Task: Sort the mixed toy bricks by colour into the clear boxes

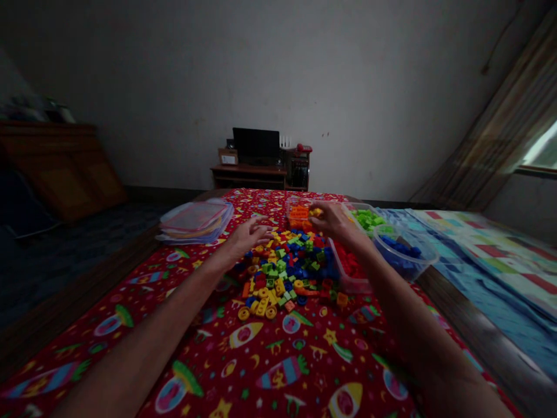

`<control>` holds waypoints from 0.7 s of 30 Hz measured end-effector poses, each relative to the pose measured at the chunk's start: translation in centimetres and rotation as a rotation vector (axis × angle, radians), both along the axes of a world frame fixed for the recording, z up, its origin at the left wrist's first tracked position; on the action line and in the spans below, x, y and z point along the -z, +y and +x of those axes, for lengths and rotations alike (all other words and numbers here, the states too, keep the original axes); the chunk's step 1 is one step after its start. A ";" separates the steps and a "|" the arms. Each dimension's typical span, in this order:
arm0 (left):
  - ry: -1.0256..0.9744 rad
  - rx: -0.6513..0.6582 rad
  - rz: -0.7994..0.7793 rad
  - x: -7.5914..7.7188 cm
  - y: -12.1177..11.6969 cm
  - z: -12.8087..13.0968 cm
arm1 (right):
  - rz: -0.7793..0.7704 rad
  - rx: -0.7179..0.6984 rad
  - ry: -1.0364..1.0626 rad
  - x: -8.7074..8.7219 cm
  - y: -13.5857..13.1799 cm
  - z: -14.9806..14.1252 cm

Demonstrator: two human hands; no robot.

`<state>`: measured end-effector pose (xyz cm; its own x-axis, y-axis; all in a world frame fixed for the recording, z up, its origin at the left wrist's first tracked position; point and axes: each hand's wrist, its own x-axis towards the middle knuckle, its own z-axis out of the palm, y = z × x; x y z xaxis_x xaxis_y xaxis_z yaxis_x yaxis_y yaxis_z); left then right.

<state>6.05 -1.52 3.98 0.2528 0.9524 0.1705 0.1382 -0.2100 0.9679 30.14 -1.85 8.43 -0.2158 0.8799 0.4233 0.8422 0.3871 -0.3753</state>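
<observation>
My left hand (250, 237) hovers over the left side of a heap of mixed plastic building blocks (281, 270), its fingers apart and nothing seen in them. Farther right, my right hand (334, 220) is above the boxes at the back, thumb and fingers curved but apart. Yellow blocks (316, 213) show between them, seemingly lying in a box behind. Orange blocks (298, 217) fill a clear box beside that hand. Under my right forearm is a box of red blocks (348, 262), partly hidden. Green blocks (368, 219) and blue blocks (400, 249) sit in clear containers to the right.
Stacked plastic lids (195, 220) lie on the left of the red patterned tablecloth (278, 348). A bed with a patchwork cover (505, 244) adjoins the table's right side. Beyond the table stands a desk with a monitor (256, 144); a wooden cabinet (61, 162) is at left.
</observation>
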 end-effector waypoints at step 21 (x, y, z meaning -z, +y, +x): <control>0.955 -0.258 0.346 3.5 3.1 -4.5 | -0.006 -0.033 -0.332 -3.0 1.5 2.1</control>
